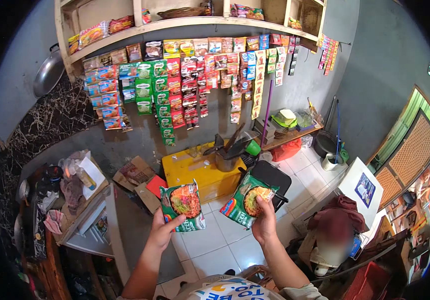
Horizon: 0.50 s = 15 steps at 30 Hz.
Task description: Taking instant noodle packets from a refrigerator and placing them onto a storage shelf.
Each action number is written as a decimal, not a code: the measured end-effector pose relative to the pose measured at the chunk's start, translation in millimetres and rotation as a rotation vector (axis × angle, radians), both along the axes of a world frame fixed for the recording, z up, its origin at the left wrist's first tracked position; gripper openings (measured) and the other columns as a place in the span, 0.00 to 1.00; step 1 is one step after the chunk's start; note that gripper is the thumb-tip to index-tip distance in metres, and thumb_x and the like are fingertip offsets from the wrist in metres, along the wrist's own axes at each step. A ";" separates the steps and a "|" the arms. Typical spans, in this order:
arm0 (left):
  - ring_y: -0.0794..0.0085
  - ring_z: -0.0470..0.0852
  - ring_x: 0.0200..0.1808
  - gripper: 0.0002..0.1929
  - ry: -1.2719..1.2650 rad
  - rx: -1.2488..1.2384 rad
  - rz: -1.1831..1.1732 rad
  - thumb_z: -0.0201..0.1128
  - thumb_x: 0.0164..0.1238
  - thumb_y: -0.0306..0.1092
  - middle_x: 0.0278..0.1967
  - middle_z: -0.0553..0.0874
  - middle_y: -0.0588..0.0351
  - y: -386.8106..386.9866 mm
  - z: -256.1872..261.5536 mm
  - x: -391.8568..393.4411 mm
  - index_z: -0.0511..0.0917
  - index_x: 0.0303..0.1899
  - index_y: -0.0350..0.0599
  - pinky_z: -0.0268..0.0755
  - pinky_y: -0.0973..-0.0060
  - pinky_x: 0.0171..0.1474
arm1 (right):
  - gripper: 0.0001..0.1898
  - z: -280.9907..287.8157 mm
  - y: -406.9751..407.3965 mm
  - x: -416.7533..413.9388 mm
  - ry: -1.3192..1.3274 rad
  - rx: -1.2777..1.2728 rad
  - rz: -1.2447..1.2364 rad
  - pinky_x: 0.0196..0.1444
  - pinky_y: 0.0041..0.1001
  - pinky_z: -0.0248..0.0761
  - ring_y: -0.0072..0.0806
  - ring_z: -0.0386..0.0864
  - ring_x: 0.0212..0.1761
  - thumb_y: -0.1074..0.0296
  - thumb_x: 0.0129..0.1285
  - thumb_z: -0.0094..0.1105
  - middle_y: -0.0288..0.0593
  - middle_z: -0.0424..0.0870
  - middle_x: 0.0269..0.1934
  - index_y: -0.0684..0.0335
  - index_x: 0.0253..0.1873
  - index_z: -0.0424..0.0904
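My left hand (162,228) grips a green instant noodle packet (182,204) by its lower left corner, thumb across the front. Held in my right hand (264,223) is a second green noodle packet (250,200) of the same kind, tilted, with my thumb on the noodle picture. Both packets face me and are apart from each other, above the white tiled floor (226,234). Behind them stands a yellow box (185,168), with a metal container (227,164) of dark cooking utensils on top.
Strips of sachets (143,88) hang on the grey wall under a wooden shelf (185,23) with snack packets. Left are a wooden cabinet (112,225) and open cardboard boxes (136,176). Right are a black chair (273,176), a low bench (293,135) and a white bucket (331,163).
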<state>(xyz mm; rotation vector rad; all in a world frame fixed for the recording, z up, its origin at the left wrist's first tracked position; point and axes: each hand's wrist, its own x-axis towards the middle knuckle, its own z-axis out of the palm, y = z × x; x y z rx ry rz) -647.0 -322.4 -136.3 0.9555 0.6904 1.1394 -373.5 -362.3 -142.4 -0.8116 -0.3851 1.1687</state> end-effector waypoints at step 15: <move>0.72 0.79 0.60 0.32 0.102 0.125 0.013 0.70 0.61 0.21 0.59 0.80 0.55 103.5 30.3 84.0 0.66 0.67 0.38 0.69 0.71 0.65 | 0.19 13.9 82.3 97.1 -0.180 0.043 -0.029 0.60 0.35 0.73 0.32 0.81 0.55 0.68 0.67 0.62 0.42 0.82 0.54 0.64 0.60 0.71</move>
